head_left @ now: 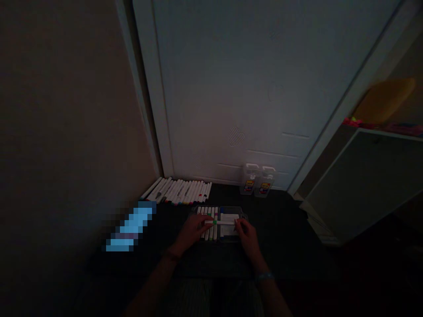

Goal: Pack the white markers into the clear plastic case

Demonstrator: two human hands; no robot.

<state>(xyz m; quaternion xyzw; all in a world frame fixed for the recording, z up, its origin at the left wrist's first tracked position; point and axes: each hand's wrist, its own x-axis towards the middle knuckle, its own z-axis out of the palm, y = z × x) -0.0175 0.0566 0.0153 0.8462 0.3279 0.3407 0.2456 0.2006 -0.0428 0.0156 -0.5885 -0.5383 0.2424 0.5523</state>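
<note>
A white marker with a green band (220,223) lies crosswise over a clear case (243,216) on the dark floor. My left hand (193,232) pinches its left end and my right hand (246,234) pinches its right end. Inside the case, several white markers (208,212) stand side by side in the left part. The scene is very dim.
A long row of loose white markers (180,190) lies on the floor against a white door (251,88). Two small clear bottles (257,180) stand by the door. A blurred blue patch (130,226) lies left. A grey cabinet (363,185) stands right.
</note>
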